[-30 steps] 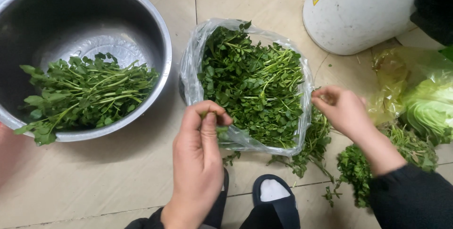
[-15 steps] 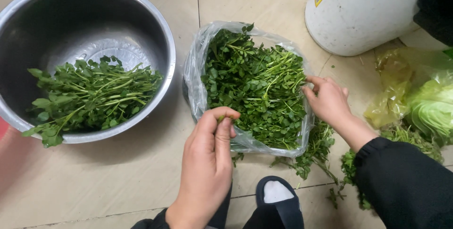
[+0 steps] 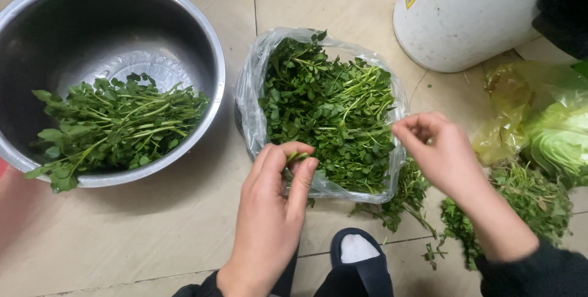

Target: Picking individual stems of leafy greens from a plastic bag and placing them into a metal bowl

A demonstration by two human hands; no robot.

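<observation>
A person crouches over a tiled floor [image 3: 153, 242], sorting leafy greens. At lower centre of the frame the left hand [image 3: 269, 211] pinches a small green sprig [image 3: 296, 157] between thumb and fingertips, closed on it just at the near edge of a clear plastic bag [image 3: 251, 98]. The bag lies open at the centre of the frame, heaped with loose greens [image 3: 331, 107]. To the right of centre, the right hand [image 3: 438, 153] hovers at the bag's right rim with fingers curled toward the thumb; whether it grips a stem cannot be told from this angle. A dark sleeve [image 3: 539, 272] covers that arm at the lower right corner.

At upper left sits a large steel bowl [image 3: 37, 40], holding a bundle of stems [image 3: 116, 125] laid lengthwise, leaves spilling over its lower left rim. More scraps of greens [image 3: 404, 196] lie on the floor just below the bag, and another pile [image 3: 520, 202] lies at right, beside a yellowish bag with a cabbage [image 3: 560, 135] inside. A white bucket [image 3: 465, 18] stands at upper right, well apart from the bowl. At the bottom edge, between the two arms, shows a dark slipper [image 3: 361, 272] with a white sock.
</observation>
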